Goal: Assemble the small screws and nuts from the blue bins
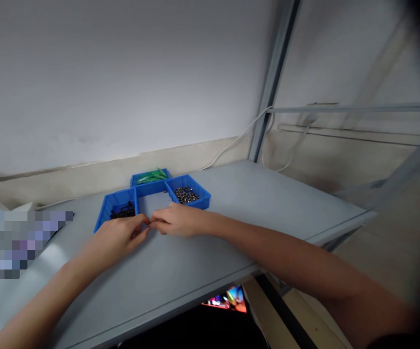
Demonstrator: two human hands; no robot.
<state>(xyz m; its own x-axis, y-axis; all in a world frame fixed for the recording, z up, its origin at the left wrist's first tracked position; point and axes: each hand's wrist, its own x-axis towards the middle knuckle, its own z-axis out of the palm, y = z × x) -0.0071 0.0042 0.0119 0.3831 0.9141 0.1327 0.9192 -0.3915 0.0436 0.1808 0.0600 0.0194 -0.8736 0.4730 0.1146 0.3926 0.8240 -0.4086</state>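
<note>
Over the grey table, my left hand (pixel 128 232) and my right hand (pixel 169 219) meet fingertip to fingertip. Both are closed in a pinch, and whatever sits between the fingers is too small to make out. Just beyond my left hand is a blue bin (pixel 104 208) with small black parts (pixel 124 210), partly hidden by that hand. Behind my right hand stands a second blue bin (pixel 203 198) holding many small shiny metal parts (pixel 186 195). A third blue bin (pixel 133 180), farther back, contains green strips (pixel 153 176).
The grey table (pixel 253 208) runs along a wall. A metal frame post (pixel 273 77) rises at its back right corner, with a white cable (pixel 228 146) beside it. A pixelated area covers things at left. Below the front edge are a lit screen (pixel 228 299) and a cardboard box (pixel 273 315).
</note>
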